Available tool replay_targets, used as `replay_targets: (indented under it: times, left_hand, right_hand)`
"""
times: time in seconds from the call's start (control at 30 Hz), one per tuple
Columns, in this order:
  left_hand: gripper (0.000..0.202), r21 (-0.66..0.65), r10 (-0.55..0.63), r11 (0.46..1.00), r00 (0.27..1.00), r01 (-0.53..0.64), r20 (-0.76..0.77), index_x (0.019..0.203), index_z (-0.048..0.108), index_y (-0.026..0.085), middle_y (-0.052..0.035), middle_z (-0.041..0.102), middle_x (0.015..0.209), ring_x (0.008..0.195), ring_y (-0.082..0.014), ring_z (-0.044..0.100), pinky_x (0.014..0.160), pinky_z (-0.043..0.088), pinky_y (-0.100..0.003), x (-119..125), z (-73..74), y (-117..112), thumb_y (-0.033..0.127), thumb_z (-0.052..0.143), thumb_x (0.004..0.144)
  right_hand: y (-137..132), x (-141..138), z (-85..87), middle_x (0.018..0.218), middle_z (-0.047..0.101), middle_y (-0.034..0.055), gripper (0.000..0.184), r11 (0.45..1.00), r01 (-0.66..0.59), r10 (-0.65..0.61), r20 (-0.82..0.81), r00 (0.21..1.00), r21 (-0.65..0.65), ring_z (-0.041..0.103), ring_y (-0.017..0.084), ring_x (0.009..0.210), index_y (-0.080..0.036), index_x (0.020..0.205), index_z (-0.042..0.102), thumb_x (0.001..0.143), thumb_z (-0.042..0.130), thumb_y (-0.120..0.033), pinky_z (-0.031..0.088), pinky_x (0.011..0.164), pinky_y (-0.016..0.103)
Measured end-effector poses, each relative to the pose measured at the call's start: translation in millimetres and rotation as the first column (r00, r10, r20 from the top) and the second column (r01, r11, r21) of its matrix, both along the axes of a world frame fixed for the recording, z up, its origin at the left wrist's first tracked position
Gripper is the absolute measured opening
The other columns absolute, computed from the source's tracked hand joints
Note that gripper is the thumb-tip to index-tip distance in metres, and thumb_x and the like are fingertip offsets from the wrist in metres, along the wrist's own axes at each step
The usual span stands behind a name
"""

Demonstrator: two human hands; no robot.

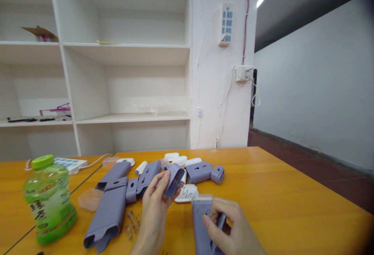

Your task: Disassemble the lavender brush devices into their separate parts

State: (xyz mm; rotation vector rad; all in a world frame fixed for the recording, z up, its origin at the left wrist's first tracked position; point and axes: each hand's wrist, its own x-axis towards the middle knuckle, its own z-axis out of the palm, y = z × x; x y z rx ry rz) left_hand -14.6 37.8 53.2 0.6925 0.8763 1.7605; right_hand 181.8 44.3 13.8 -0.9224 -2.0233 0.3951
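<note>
My left hand pinches a short purple-grey plastic sleeve, its open end tilted toward me. Low in the view, my right hand is closed on a purple-grey plastic housing with a whitish top end; the fingers hide part of it. Behind it lies a white plastic piece with a coiled metal spring on it. Several more springs lie left of my left wrist. A long purple-grey housing and a perforated one rest on the table around my hands.
A green-capped bottle of green liquid stands at the left, near a white power strip. Translucent plastic cups and several white parts lie on the orange wooden table. White shelves rise behind it.
</note>
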Motion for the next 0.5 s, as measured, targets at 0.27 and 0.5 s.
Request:
replay_targets:
  times: [0.27, 0.5]
  left_hand:
    - [0.035, 0.044, 0.023, 0.999, 0.999, -0.021, -0.046, 0.101, 0.068, 0.017, -0.0076, 0.074, 0.103, 0.091, -0.0247, 0.073, 0.075, 0.059, -0.031, -3, -2.2, 1, 0.036, 0.081, 0.074]
    - [0.037, 0.029, -0.007, 1.0, 1.0, 0.007, -0.004, 0.101, 0.066, 0.015, -0.0105, 0.074, 0.099, 0.084, -0.0259, 0.074, 0.076, 0.062, -0.039, 2, -2.2, 2, 0.036, 0.081, 0.074]
  right_hand:
    - [-2, 0, 1.2, 0.061, 0.053, -0.0019, 0.032, 0.999, 0.033, -0.033, 0.005, 0.999, -0.016, 0.053, 0.014, 0.061, -0.02, 0.063, 0.044, 0.088, 0.056, -0.037, 0.037, 0.06, 0.024]
    - [-5, -2, 10.6, 0.067, 0.057, -0.0017, 0.028, 0.999, -0.007, 0.006, -0.029, 1.0, -0.031, 0.055, 0.013, 0.065, -0.02, 0.066, 0.049, 0.089, 0.057, -0.034, 0.04, 0.063, 0.023]
